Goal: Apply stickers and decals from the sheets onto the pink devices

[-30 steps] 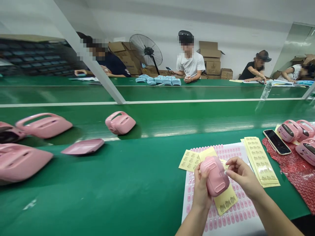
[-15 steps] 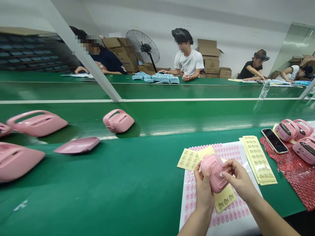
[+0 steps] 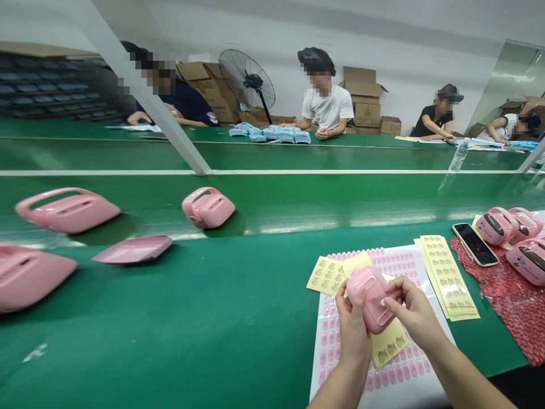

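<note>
Green table [image 3: 213, 318] carries a white sticker sheet [image 3: 409, 267]; above it, left hand [image 3: 353, 329] grips a pink case [image 3: 372, 298], right hand [image 3: 411, 312] pinching its edge.

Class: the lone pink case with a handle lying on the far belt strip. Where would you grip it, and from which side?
Grip the pink case by its looped handle, coming from above. The handle arches clear of the body on its upper left, leaving a gap for fingers; the body itself looks smooth and rounded.

Both forearms are bare to the picture's lower edge, no sleeves showing. The left hand [image 3: 352, 335] and right hand [image 3: 415, 315] wear no gloves, rings or watch.
</note>
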A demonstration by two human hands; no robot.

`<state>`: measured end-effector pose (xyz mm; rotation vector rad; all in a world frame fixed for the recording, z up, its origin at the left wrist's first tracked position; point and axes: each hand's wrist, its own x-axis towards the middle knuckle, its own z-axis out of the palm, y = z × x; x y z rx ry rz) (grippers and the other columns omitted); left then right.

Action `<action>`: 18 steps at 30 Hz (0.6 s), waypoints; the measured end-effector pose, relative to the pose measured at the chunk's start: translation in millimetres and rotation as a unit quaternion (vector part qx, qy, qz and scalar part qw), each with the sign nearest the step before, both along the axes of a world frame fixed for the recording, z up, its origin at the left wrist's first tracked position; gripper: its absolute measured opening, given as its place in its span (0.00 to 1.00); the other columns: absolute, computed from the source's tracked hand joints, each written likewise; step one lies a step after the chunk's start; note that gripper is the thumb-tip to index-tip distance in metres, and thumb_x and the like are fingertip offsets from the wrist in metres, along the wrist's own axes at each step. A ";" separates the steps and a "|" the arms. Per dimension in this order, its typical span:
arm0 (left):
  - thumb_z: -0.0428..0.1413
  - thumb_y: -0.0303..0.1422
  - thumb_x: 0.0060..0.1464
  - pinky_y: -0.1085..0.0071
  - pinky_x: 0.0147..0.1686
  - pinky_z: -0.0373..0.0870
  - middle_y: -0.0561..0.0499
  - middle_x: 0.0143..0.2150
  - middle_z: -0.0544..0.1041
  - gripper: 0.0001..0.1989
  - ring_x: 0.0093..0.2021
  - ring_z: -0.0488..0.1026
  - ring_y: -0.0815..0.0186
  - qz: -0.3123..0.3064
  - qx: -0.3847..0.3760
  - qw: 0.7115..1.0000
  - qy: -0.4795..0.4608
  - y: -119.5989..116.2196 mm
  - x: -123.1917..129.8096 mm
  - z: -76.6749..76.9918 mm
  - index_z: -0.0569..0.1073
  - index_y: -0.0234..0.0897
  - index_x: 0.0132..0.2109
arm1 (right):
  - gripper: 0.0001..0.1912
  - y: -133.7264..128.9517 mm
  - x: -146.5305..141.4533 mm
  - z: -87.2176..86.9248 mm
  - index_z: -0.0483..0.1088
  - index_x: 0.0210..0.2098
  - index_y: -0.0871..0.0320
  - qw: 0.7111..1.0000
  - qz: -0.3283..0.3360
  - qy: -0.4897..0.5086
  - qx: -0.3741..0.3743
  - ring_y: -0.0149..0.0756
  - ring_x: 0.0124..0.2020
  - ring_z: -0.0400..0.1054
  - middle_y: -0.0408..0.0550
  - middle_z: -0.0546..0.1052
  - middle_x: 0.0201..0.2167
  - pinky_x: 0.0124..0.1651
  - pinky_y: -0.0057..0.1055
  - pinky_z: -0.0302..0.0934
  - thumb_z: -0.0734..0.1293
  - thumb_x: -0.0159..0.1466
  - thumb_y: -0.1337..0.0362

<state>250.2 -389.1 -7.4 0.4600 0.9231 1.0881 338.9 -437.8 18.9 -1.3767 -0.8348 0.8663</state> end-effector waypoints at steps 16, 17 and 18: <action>0.64 0.34 0.34 0.63 0.48 0.66 0.47 0.52 0.69 0.37 0.54 0.65 0.54 -0.092 0.096 0.991 0.015 3.4 -15.0 1.6 0.62 0.45 0.54 | 0.13 17.0 -21.3 -16.1 0.64 0.34 0.55 0.978 -0.147 0.114 0.095 0.32 0.30 0.64 0.41 0.68 0.28 0.35 0.30 0.59 0.68 0.54 0.56; 0.64 0.34 0.33 0.63 0.48 0.66 0.48 0.51 0.69 0.35 0.53 0.66 0.54 -0.081 0.096 0.992 0.020 3.9 -14.7 0.6 0.63 0.44 0.52 | 0.13 16.5 -21.6 -16.2 0.64 0.34 0.55 0.979 -0.145 0.111 0.093 0.32 0.31 0.64 0.41 0.67 0.28 0.35 0.31 0.60 0.68 0.54 0.56; 0.64 0.34 0.33 0.63 0.47 0.66 0.48 0.50 0.70 0.34 0.51 0.67 0.55 -0.070 0.096 0.993 0.024 4.2 -13.8 0.0 0.64 0.44 0.51 | 0.13 16.1 -21.8 -16.4 0.63 0.34 0.55 0.979 -0.146 0.109 0.093 0.32 0.31 0.63 0.41 0.67 0.28 0.35 0.31 0.60 0.68 0.55 0.56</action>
